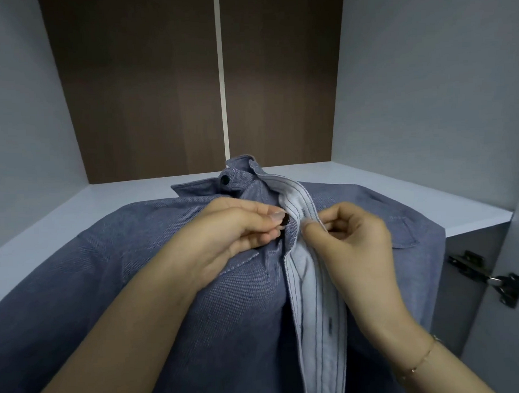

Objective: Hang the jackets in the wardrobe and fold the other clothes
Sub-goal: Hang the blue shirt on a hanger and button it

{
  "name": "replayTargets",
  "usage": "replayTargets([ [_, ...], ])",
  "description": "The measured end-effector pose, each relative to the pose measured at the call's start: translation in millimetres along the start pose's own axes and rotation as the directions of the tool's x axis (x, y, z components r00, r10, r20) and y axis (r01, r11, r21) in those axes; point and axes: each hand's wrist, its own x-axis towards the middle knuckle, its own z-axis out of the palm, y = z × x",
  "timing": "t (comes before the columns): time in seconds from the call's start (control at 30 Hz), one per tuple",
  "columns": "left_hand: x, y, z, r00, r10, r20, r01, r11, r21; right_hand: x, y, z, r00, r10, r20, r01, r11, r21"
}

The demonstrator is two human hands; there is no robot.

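Nearest the camera, two bare forearms reach forward over a blue denim jacket (197, 301) that fills the lower part of the view. The right wrist wears a thin bracelet (421, 361). The jacket's front faces the camera, and its pale inner placket (318, 317), with lines of dark stitching and a buttonhole, runs up the middle.

The left hand (233, 235) lies on the jacket's left front panel, its thumb and forefinger pressed together on a dark button (285, 219) at the panel's edge; the other fingers curl under it. Just beside it, the right hand (351, 240) pinches the edge of the pale placket between thumb and forefinger, the remaining fingers curled loosely into the palm. The two hands are near each other but do not touch, with the strip of placket between them.

Farther off, the jacket's collar (211, 186) stands up, with a second dark button (224, 180) at the neck. The jacket's shoulders sit in front of a pale shelf (399, 197) inside the wardrobe, its collar near the shelf's rear edge. Behind it is a dark brown back panel (277, 78) with a white vertical strip (221, 80), between grey side walls (439, 87). A metal hinge (496, 279) sits at the right, below the shelf's right corner.
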Motion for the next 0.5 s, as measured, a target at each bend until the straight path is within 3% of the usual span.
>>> replayTargets([
  [0.23,-2,-5,3,0.995,0.102,-0.001,-0.102,0.994,0.029,-19,-1,10,0.965,-0.254,-0.068,0.254,0.967,-0.015],
  [0.4,-1,-4,4,0.997,0.074,-0.013,-0.074,0.997,-0.022,-17,1,10,0.987,-0.156,-0.021,0.158,0.981,0.109],
  [0.5,0,-4,3,0.998,0.066,-0.007,-0.066,0.997,-0.043,-19,-1,6,0.981,-0.178,0.073,0.168,0.978,0.123],
])
